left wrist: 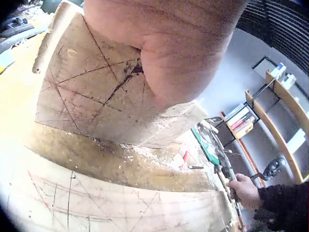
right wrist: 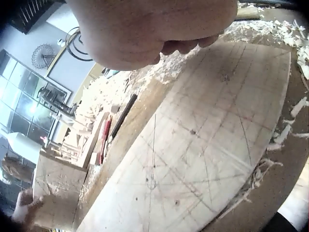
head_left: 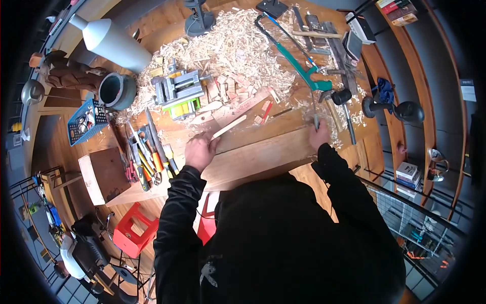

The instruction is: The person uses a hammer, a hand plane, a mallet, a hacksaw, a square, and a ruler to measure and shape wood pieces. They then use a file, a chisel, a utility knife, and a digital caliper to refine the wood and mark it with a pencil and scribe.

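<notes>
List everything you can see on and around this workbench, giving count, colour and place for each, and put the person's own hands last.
Wooden board: one, pale, pencil-marked, bench front edge.
Small wood block: one, pale, scored with lines, under the left hand.
Wood shavings: a heap, pale, bench middle.
Bench vice: one, grey and green, left of the shavings.
Hacksaw: one, green, right of the shavings.
Hand tools: several, mixed colours, bench left.
Basket: one, blue, far left.
Stool: one, red, on the floor.
Left hand: holds the block.
Right hand: grips a thin tool.
</notes>
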A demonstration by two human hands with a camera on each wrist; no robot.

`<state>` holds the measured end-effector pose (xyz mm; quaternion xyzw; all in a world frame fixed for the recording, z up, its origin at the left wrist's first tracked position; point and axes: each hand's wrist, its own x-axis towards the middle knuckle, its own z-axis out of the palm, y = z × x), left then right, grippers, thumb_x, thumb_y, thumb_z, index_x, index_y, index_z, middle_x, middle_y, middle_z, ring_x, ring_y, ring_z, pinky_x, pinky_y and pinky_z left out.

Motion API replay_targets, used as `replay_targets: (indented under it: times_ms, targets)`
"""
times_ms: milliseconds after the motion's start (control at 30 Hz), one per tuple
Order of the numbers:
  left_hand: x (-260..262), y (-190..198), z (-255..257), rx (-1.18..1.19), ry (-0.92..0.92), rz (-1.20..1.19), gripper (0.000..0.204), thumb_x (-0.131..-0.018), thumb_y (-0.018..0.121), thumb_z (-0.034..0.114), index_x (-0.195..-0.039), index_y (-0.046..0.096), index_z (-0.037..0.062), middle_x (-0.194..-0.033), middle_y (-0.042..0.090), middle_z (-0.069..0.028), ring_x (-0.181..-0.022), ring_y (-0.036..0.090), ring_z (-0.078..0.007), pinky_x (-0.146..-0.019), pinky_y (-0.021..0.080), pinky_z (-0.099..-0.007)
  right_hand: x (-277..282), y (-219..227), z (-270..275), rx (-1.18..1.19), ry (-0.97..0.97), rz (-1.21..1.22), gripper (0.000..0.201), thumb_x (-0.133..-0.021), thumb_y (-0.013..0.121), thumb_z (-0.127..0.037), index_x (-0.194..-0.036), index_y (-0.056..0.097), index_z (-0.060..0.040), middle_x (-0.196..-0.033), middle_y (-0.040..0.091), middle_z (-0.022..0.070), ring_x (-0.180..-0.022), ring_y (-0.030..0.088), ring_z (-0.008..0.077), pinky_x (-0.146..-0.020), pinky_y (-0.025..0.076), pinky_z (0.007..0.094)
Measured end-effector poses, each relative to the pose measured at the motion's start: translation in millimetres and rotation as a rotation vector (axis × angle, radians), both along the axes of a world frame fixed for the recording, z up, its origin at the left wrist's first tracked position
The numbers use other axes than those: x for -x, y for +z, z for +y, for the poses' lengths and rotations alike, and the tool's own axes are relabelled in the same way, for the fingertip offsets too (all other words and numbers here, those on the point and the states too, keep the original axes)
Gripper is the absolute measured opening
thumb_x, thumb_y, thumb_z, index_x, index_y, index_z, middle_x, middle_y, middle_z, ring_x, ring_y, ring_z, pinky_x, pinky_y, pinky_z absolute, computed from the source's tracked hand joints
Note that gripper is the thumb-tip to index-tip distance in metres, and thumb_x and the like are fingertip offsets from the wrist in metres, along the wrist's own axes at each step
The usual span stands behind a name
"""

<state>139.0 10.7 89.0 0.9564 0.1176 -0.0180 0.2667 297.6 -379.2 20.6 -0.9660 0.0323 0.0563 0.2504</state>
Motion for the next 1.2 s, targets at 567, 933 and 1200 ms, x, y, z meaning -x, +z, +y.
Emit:
replay_targets:
  times_ms: [567,933,1200]
  targets:
    - [-0.7,-10.1,-15.0,-0.125,0.105,0.117,0.024,-0.079,0.071,0.028,-0.099,0.071,0.0150,-0.091,0.070,-0.0107,-0.082,0.067,-0.0310,-0.073,0.053,-0.0422,-128.2,-1.1,-24.5,0.136,0.189,-0.173,0.023,-0.089,0.058,-0.025,-0.092,0.055,-0.0025,-0.082,0.064,0.0228,-0.081,0.062,0.0423,-0.072,0.047,0.0549]
    - [-4.9,-6.6,-26.3,-0.148,0.202,0.090,0.021,-0.078,0.073,0.027,-0.093,0.073,0.0133,-0.094,0.071,-0.0071,-0.084,0.068,-0.0290,-0.075,0.055,-0.0390,-201.3,0.6,1.3,0.226,0.319,-0.091,0.025,-0.090,0.057,-0.025,-0.099,0.057,-0.0018,-0.102,0.063,0.0201,-0.099,0.058,0.0406,-0.084,0.043,0.0531]
    - [-3.5,-9.8,-29.2,-0.151,0.208,0.037,0.020,-0.079,0.073,0.030,-0.091,0.073,0.0137,-0.089,0.071,-0.0068,-0.081,0.067,-0.0299,-0.071,0.054,-0.0396,-197.2,-2.0,6.9,0.127,0.416,-0.151,0.023,-0.088,0.057,-0.021,-0.099,0.056,-0.0003,-0.101,0.064,0.0223,-0.097,0.060,0.0405,-0.083,0.045,0.0534]
